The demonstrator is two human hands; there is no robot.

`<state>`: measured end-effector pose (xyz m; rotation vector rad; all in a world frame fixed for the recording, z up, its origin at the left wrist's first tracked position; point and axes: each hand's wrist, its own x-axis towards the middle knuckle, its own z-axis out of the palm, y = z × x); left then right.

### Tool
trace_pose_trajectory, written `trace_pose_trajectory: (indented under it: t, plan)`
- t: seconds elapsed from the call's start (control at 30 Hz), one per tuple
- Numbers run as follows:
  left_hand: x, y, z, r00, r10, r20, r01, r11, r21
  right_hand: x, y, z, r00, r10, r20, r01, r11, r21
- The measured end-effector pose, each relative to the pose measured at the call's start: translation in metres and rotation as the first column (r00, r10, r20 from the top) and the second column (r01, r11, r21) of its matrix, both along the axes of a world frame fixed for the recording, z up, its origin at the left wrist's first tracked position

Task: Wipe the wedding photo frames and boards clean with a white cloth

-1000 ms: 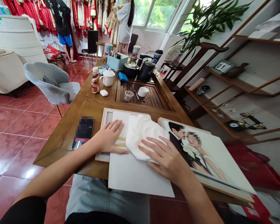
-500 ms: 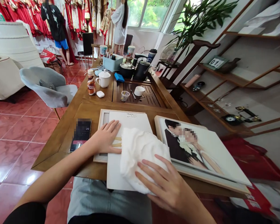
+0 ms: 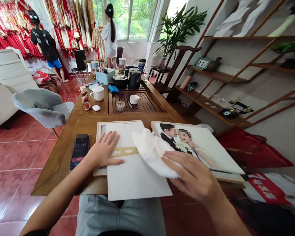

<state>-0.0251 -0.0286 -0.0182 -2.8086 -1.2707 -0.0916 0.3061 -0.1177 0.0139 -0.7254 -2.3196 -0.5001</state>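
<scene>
My left hand (image 3: 103, 151) lies flat with spread fingers on the left side of a white panel (image 3: 137, 183). A gold openwork strip (image 3: 127, 151) crosses the panel beside my thumb. Beneath the panel, part of a pale frame (image 3: 99, 134) shows at the left. In my right hand (image 3: 193, 172) is a bunched white cloth (image 3: 153, 152), fingers curled over its right end. The cloth covers the panel's right part and reaches toward a large photo print (image 3: 211, 141) of a couple, which rests on a wooden frame.
A phone (image 3: 80, 150) lies left of the panel. Farther back stand a bottle (image 3: 85, 100), a lidded white mug (image 3: 97, 93), a small plastic cup (image 3: 120, 106) and a white bowl (image 3: 134, 99) on a slatted tea tray (image 3: 149, 105). Two people stand by hanging garments.
My right hand has lifted and shifted the cloth up and to the right, uncovering the lower panel and more of the gold strip. My left hand stays on the panel. The camera view has shifted.
</scene>
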Motion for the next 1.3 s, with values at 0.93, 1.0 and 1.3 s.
trace_pose_trajectory:
  t: [0.93, 1.0, 1.3]
  plan:
    - [0.080, -0.125, -0.024, 0.975, -0.062, -0.212, 0.164, 0.847, 0.507, 0.032, 0.018, -0.004, 0.882, -0.246, -0.402, 0.299, 0.951, 0.074]
    - [0.079, -0.125, -0.023, 0.973, -0.064, -0.221, 0.171, 0.842, 0.511, 0.042, 0.020, -0.001, 0.913, -0.285, -0.293, 0.339, 0.928, 0.153]
    - [0.073, -0.123, -0.016, 0.974, -0.084, -0.208, 0.183, 0.835, 0.519, 0.073, 0.043, -0.016, 0.878, -0.472, 0.082, 0.444, 0.867, 0.227]
